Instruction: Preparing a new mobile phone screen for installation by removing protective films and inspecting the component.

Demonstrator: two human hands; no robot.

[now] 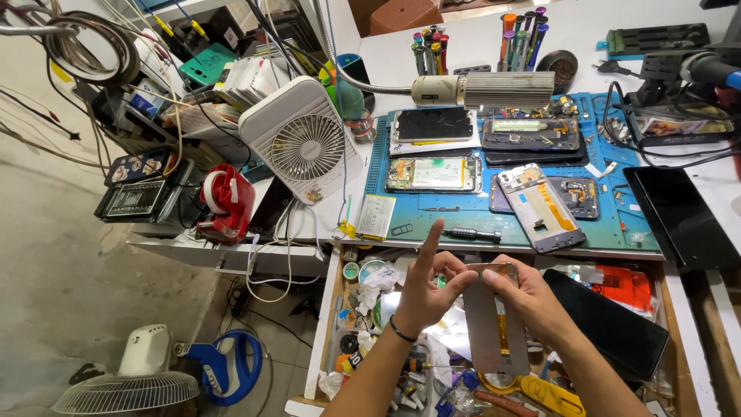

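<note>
The floor fan point(127, 382) at the lower left is getting cut off by the bottom edge. Both arms are running out of the frame at the bottom too. The right hand point(532, 297) is covering part of the phone frame point(494, 324), and the left hand point(421, 297) is hiding things in the drawer point(328, 309) under it. The black panel point(683, 216) is slipping past the right edge. The tiny parts on the blue mat point(610, 224) are looking too small to tell apart.
</note>
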